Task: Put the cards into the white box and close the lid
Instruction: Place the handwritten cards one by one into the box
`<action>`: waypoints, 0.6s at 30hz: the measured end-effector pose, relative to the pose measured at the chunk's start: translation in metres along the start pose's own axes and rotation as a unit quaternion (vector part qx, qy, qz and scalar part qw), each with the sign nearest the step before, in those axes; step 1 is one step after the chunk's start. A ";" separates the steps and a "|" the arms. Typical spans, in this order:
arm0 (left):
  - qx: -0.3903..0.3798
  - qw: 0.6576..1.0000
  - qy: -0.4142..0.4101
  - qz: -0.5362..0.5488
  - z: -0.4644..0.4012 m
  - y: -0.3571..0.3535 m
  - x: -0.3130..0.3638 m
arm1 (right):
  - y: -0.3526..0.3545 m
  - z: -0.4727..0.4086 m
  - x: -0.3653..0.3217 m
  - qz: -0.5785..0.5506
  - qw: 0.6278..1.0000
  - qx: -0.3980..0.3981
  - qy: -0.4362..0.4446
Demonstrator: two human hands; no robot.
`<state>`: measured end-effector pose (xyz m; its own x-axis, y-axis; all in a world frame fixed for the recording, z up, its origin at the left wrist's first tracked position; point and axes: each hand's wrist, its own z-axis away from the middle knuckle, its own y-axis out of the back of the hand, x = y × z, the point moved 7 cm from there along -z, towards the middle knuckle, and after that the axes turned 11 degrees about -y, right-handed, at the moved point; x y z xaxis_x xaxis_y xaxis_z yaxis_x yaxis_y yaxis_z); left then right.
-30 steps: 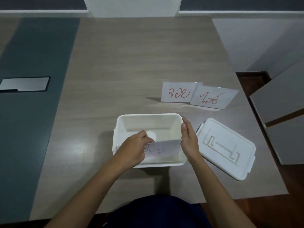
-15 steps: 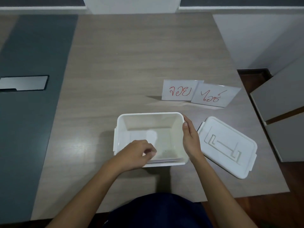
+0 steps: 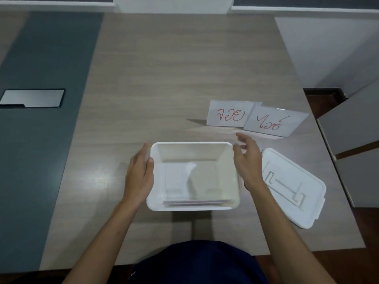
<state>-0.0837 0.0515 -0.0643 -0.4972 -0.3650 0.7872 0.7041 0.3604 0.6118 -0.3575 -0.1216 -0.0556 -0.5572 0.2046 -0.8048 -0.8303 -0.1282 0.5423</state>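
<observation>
The open white box [image 3: 227, 145] sits on the table in front of me, with a thin stack of cards [image 3: 194, 202] lying against its near wall. My left hand [image 3: 140, 173] rests against the box's left side, thumb on the rim, holding nothing. My right hand [image 3: 248, 160] hovers open just off the box's right side. Two white cards with red writing lie beyond the box to the right: one [image 3: 228, 116] flat, the other [image 3: 272, 125] overlapping its right edge. The white lid [image 3: 295, 185] lies flat to the right of the box.
The wooden table [image 3: 174, 78] has a dark grey strip [image 3: 41, 130] on its left with a metal cable hatch [image 3: 32, 98]. The table's right edge runs close to the lid. Grey cabinets [image 3: 352, 136] stand beyond it.
My left hand has let go of the card, left it in the box and moved out to the box's left side. My right hand has lifted off the right rim and opened.
</observation>
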 end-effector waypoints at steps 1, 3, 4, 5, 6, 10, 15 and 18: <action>0.000 1.000 0.013 0.026 0.002 -0.001 -0.001 | 0.001 -0.009 -0.008 0.025 0.999 0.020 0.027; -0.001 0.996 0.051 0.074 0.007 -0.007 -0.001 | 0.002 -0.029 -0.026 0.083 0.992 0.052 0.086; 0.003 0.994 0.066 0.085 0.009 -0.009 0.000 | 0.000 -0.040 -0.035 0.114 0.985 0.060 0.113; 0.009 0.993 0.075 0.093 0.010 -0.010 0.001 | -0.004 -0.050 -0.042 0.147 0.977 0.064 0.138; 0.017 0.992 0.077 0.100 0.010 -0.010 0.002 | -0.008 -0.061 -0.047 0.181 0.969 0.064 0.156; 0.040 0.990 0.066 0.120 0.002 -0.014 -0.002 | -0.026 -0.102 -0.057 0.287 0.940 0.030 0.180; 0.048 0.989 0.059 0.127 -0.007 -0.015 -0.001 | -0.039 -0.126 -0.063 0.365 0.913 0.004 0.181; 0.048 0.988 0.060 0.131 -0.013 -0.017 0.000 | -0.036 -0.128 -0.068 0.330 0.926 0.034 0.178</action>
<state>-0.0892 0.0343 -0.0763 -0.2364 -0.3450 0.9084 0.7471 0.5333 0.3969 -0.2903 -0.2555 -0.0511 -0.9211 -0.2304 -0.3139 -0.3115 -0.0475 0.9490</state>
